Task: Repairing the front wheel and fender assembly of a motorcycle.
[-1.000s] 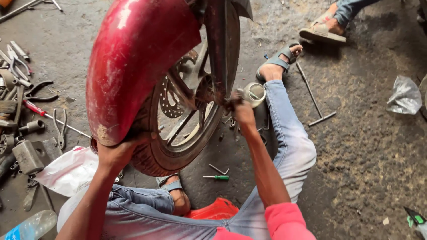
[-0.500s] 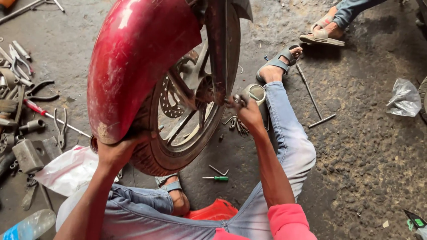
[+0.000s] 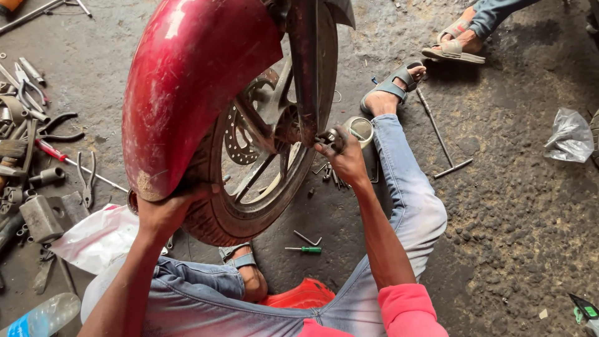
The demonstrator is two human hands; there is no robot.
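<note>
Item: black spoked motorcycle front wheel [image 3: 262,181] under a dusty red mudguard [image 3: 187,87], centre frame, off the concrete floor [image 3: 511,206]. Left hand [image 3: 165,209] grips the tyre's lower edge. Right hand [image 3: 346,159], shifted slightly since a second ago, pinches a small metal fitting [image 3: 329,136] at the axle. Loose tools [image 3: 37,143] lie left.

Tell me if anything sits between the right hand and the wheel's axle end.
Nothing visible does. The right hand is already at the axle end beside the fork leg, fingers closed around a small metal part there. The left hand grips the tyre below the red mudguard.
</note>
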